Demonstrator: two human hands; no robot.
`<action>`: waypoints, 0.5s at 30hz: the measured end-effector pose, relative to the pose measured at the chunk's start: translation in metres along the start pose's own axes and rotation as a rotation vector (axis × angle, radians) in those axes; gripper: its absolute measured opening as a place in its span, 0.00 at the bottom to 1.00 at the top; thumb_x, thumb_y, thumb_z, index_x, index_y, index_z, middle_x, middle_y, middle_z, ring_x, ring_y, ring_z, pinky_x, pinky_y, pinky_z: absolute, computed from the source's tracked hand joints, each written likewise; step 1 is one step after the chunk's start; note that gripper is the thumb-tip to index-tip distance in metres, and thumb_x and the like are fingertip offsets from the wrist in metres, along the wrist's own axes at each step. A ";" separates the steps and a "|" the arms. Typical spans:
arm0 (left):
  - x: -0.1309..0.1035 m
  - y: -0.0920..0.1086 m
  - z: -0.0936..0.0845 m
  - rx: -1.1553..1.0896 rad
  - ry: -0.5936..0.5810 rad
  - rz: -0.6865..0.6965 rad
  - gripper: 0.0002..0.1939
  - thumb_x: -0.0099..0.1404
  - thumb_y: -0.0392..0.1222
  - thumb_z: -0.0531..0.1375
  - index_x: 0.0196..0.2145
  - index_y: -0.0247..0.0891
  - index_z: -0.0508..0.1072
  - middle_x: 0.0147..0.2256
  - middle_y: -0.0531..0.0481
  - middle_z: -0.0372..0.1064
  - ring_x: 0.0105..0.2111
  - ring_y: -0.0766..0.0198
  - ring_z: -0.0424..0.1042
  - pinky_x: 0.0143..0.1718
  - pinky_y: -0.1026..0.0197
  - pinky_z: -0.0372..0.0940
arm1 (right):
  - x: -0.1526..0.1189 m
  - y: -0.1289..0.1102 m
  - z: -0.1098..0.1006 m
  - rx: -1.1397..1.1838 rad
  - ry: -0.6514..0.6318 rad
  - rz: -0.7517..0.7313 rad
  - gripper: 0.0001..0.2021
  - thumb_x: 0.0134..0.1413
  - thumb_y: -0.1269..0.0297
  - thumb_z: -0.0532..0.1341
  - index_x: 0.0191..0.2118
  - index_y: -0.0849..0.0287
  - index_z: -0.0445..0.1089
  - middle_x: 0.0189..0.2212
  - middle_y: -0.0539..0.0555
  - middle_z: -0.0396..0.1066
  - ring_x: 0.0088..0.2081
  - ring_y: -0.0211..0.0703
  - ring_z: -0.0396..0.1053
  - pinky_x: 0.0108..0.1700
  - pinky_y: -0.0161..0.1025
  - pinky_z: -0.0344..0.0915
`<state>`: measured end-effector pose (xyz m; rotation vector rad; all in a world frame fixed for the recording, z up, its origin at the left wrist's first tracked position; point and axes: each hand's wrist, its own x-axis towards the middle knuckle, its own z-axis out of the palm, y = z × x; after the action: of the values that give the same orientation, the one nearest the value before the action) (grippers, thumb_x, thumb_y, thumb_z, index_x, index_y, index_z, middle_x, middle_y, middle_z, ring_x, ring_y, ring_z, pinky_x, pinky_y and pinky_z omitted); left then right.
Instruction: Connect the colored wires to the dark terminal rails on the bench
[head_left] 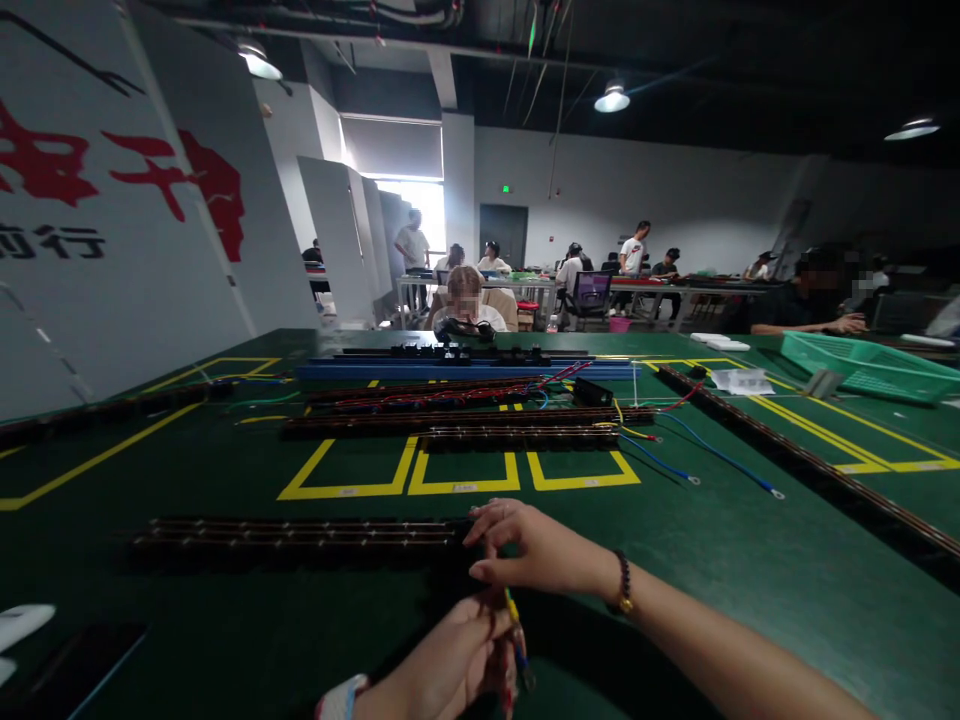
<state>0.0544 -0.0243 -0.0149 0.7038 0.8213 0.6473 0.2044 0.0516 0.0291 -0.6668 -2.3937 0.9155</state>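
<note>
Across the near part of the green table [750,580], a dark strip with copper-coloured rods [300,537] lies lengthwise, its right end beside the person's hands. That placing seems to put the end within easy reach of both. The left hand [454,650] is closed around a small bunch of coloured wires [512,610], yellow, blue and red showing past the fingers; gripping them together probably keeps the loose ends from splaying. Above it, the right hand [540,550], with a beaded bracelet [624,583], is partly open, fingers bent and thumb apart, near the strip's end; whether the fingertips touch it, I cannot tell.

Beyond, more rodded strips [517,438] lie roughly parallel, perhaps so that they don't tangle, by yellow tape outlines [345,493] that look meant to mark out places. Blue leads [727,455] trail rightward, their ring ends free on the table. Off to the right, a longer strip [810,460] runs at a slant, short of the green basket [870,368].
</note>
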 end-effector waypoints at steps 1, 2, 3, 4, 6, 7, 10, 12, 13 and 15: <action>-0.001 0.002 0.000 -0.001 -0.023 -0.011 0.11 0.60 0.45 0.58 0.33 0.34 0.64 0.25 0.52 0.64 0.22 0.70 0.63 0.27 0.64 0.59 | -0.004 0.005 -0.001 -0.022 0.016 0.048 0.07 0.51 0.60 0.64 0.31 0.59 0.72 0.49 0.55 0.68 0.53 0.43 0.62 0.58 0.42 0.55; -0.002 0.004 -0.001 -0.001 -0.050 -0.024 0.10 0.60 0.45 0.57 0.33 0.34 0.64 0.25 0.52 0.64 0.22 0.70 0.63 0.27 0.64 0.59 | -0.008 0.009 -0.003 -0.043 0.027 0.099 0.12 0.48 0.61 0.66 0.39 0.58 0.71 0.53 0.56 0.63 0.56 0.45 0.59 0.58 0.42 0.55; -0.003 0.006 -0.001 -0.002 -0.075 -0.033 0.10 0.61 0.45 0.57 0.33 0.34 0.63 0.24 0.52 0.63 0.21 0.70 0.63 0.26 0.64 0.59 | -0.011 0.013 -0.004 -0.063 0.031 0.152 0.21 0.45 0.62 0.67 0.47 0.57 0.68 0.57 0.57 0.58 0.57 0.46 0.57 0.58 0.42 0.55; -0.003 0.008 -0.001 -0.006 -0.092 -0.039 0.10 0.62 0.45 0.56 0.33 0.34 0.63 0.23 0.53 0.63 0.21 0.71 0.63 0.26 0.65 0.59 | -0.015 0.017 -0.006 -0.079 0.032 0.206 0.29 0.43 0.62 0.68 0.54 0.56 0.63 0.58 0.58 0.56 0.57 0.46 0.57 0.58 0.43 0.56; -0.003 0.011 -0.002 -0.018 -0.112 -0.049 0.10 0.62 0.45 0.57 0.32 0.34 0.63 0.23 0.53 0.63 0.21 0.71 0.63 0.27 0.65 0.59 | -0.019 0.025 -0.010 -0.079 0.020 0.313 0.37 0.43 0.61 0.68 0.60 0.58 0.56 0.55 0.59 0.59 0.53 0.46 0.61 0.55 0.42 0.59; -0.002 0.012 -0.002 -0.023 -0.116 -0.053 0.10 0.62 0.45 0.57 0.32 0.34 0.63 0.23 0.53 0.63 0.22 0.71 0.63 0.28 0.65 0.60 | -0.020 0.029 -0.012 -0.063 0.003 0.361 0.37 0.43 0.58 0.68 0.59 0.59 0.56 0.52 0.59 0.62 0.49 0.46 0.64 0.52 0.41 0.62; -0.002 0.014 -0.004 -0.026 -0.138 -0.063 0.10 0.63 0.44 0.56 0.33 0.34 0.63 0.25 0.52 0.65 0.22 0.70 0.64 0.29 0.64 0.61 | -0.017 0.038 -0.015 -0.040 -0.098 0.442 0.30 0.43 0.49 0.67 0.50 0.61 0.65 0.38 0.54 0.69 0.35 0.40 0.66 0.37 0.36 0.63; -0.002 0.015 -0.005 -0.023 -0.150 -0.066 0.09 0.63 0.44 0.56 0.33 0.35 0.62 0.26 0.51 0.65 0.23 0.70 0.64 0.29 0.63 0.61 | -0.013 0.042 -0.017 -0.034 -0.176 0.443 0.26 0.43 0.45 0.66 0.41 0.62 0.69 0.30 0.49 0.68 0.28 0.35 0.61 0.29 0.33 0.57; -0.003 0.015 -0.005 -0.020 -0.155 -0.070 0.09 0.64 0.43 0.56 0.33 0.35 0.62 0.26 0.51 0.65 0.23 0.69 0.65 0.30 0.63 0.61 | -0.011 0.043 -0.017 -0.020 -0.201 0.447 0.25 0.42 0.44 0.66 0.37 0.63 0.70 0.27 0.48 0.66 0.26 0.34 0.58 0.27 0.32 0.54; -0.004 0.016 -0.005 -0.012 -0.159 -0.080 0.09 0.64 0.44 0.55 0.34 0.34 0.63 0.26 0.51 0.65 0.24 0.69 0.65 0.31 0.63 0.61 | -0.008 0.044 -0.018 0.042 -0.227 0.482 0.24 0.42 0.44 0.66 0.35 0.63 0.70 0.24 0.46 0.64 0.24 0.32 0.56 0.25 0.31 0.51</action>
<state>0.0443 -0.0156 -0.0033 0.6985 0.6940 0.5171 0.2329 0.0838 0.0080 -1.2141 -2.4411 1.2916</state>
